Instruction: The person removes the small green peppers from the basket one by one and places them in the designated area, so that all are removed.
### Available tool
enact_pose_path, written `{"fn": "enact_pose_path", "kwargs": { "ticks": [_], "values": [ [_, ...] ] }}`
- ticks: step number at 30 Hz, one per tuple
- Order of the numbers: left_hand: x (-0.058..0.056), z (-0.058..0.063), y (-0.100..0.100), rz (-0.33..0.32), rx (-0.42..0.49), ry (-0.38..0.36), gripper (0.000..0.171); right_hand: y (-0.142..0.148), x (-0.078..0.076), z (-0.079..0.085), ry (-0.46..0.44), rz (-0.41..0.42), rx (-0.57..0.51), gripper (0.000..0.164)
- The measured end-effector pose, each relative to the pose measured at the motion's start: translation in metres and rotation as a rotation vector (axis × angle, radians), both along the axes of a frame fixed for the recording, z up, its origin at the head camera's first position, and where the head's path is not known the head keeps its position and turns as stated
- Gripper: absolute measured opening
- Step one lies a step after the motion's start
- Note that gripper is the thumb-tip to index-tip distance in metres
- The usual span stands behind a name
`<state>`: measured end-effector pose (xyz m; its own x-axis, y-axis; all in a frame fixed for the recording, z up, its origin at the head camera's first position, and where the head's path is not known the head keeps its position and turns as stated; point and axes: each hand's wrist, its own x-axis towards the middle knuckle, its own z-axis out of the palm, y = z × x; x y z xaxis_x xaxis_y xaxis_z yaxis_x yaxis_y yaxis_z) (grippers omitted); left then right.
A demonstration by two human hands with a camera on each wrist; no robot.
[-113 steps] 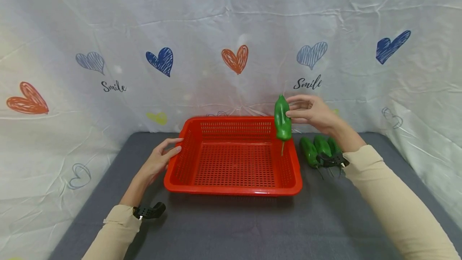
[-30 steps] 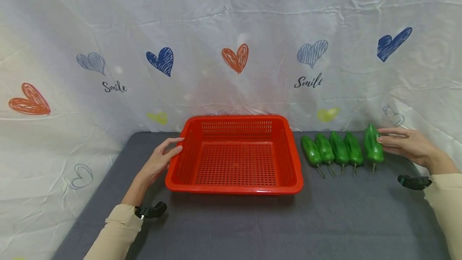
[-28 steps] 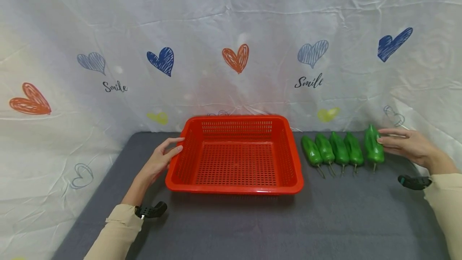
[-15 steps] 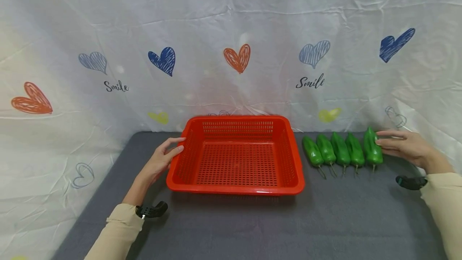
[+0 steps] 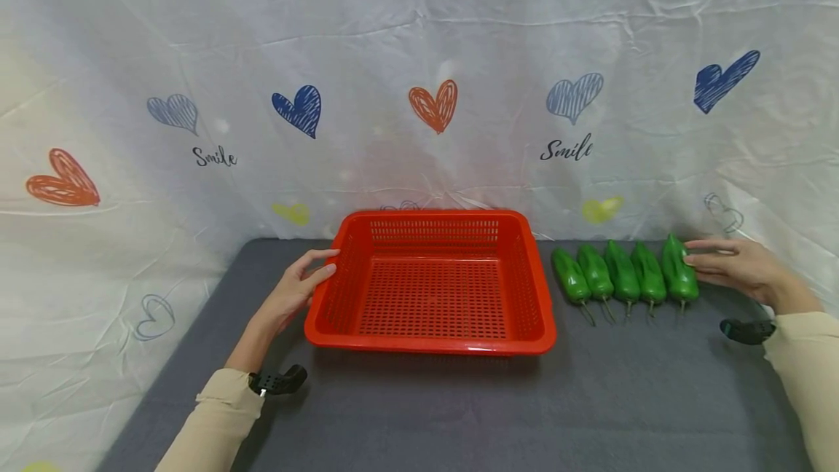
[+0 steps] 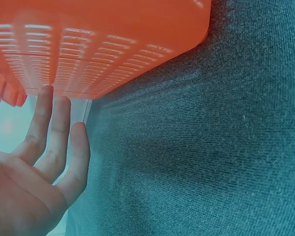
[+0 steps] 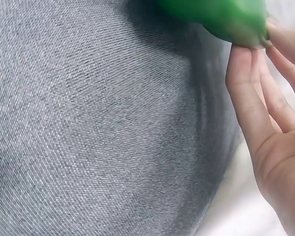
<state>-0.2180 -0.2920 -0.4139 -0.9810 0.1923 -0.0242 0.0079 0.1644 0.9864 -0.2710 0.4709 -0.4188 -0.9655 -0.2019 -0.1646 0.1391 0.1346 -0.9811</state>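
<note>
On the table's right side, several glossy green peppers (image 5: 621, 272) lie side by side, stems toward me. My right hand (image 5: 741, 266) pinches the rightmost green pepper (image 5: 679, 273) by its right side, between thumb and fingertips. In the right wrist view that green pepper (image 7: 231, 22) shows at the top edge, fingertips against it. A red plastic basket (image 5: 429, 346) with slotted walls stands at the centre with nothing in it. My left hand (image 5: 291, 293) rests at its left rim, thumb and forefinger on the edge. The left wrist view shows the other fingers extended beside its outer wall.
A dark grey cloth (image 5: 426, 414) covers the table. Behind it hangs a white curtain (image 5: 367, 35) printed with hearts and "Smile". The peppers lie between the basket and my right hand, near the table's back edge.
A pepper was held over the basket's right side 3.8 s ago; the basket now stands bare. The right hand has since slid the rightmost pepper leftward, up beside the row. The left hand stays put.
</note>
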Motion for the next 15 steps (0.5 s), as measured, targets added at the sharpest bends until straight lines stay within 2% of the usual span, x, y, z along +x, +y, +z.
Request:
{"fn": "enact_pose_path", "kwargs": {
  "ticks": [7,15],
  "values": [
    [0.0,0.0,0.0,0.002,-0.001,-0.005,0.054,0.0,-0.002,-0.008,-0.025,-0.009,-0.069,0.035],
    [0.0,0.001,0.001,0.008,-0.003,-0.004,0.054,0.002,-0.004,-0.017,-0.039,-0.03,-0.017,0.029]
  ]
}}
